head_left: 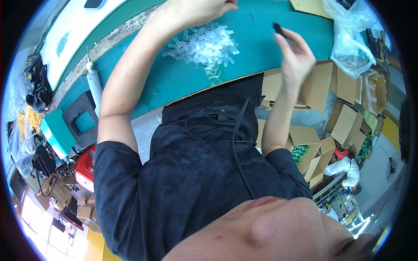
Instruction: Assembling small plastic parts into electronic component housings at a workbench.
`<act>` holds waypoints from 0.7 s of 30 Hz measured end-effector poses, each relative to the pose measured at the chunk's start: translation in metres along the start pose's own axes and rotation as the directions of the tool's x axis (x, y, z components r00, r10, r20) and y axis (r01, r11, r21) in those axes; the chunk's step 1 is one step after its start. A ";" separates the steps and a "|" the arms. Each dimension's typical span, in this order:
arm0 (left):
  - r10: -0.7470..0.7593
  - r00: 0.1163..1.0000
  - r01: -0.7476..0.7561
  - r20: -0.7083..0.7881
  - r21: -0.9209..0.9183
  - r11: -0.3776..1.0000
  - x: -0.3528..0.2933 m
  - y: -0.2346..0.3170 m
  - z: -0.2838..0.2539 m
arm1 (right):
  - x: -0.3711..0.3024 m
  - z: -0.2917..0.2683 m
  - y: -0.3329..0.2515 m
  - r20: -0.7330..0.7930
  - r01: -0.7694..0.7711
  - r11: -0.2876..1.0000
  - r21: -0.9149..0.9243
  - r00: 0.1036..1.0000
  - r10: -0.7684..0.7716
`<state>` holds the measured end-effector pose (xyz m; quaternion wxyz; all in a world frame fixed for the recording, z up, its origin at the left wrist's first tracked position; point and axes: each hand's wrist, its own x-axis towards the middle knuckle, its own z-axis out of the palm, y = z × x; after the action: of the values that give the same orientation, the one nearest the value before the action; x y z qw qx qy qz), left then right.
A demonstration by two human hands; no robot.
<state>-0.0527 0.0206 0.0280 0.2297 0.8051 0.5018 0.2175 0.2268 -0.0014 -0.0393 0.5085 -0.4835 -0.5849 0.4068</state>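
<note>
My right hand (298,54) is raised over the right part of the green work table (257,45). Between its thumb and forefinger it pinches a small black piece (277,28), too small to name by kind. At the upper edge my left hand (202,11) is bent with its fingers curled together, partly cut off by the picture. What those fingers hold, if anything, is hidden. A loose pile of small clear plastic strips (207,45) lies on the table just below the left hand, touched by neither hand.
An electric screwdriver (93,80) stands left of my left forearm, near a black frame (81,117) and a green bin (56,130). Open cardboard boxes (320,87) crowd the right side below a clear plastic bag (355,41). A person in white (346,169) is farther off.
</note>
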 end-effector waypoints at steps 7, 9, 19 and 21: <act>0.075 0.995 -0.092 0.059 0.387 0.918 -0.021 -0.012 0.018 | -0.036 -0.134 -0.019 0.064 -0.261 0.858 -0.442 0.945 0.320; 0.045 0.997 -0.063 0.055 0.391 0.918 -0.021 -0.009 0.023 | -0.043 -0.160 0.005 -0.069 -0.307 0.688 -0.657 0.934 0.351; -0.025 0.996 -0.026 0.088 0.533 0.846 -0.021 0.017 0.047 | -0.024 -0.138 -0.030 0.125 -0.251 0.631 -0.734 0.863 0.489; -0.039 0.996 -0.014 0.085 0.549 0.836 -0.023 0.018 0.055 | -0.004 -0.094 -0.056 0.333 -0.151 0.835 -0.529 0.868 0.368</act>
<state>-0.0172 -0.0161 -0.0076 0.0141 0.8430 0.5371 0.0254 0.3108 -0.0180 0.0287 0.1701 -0.5724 -0.6906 0.4081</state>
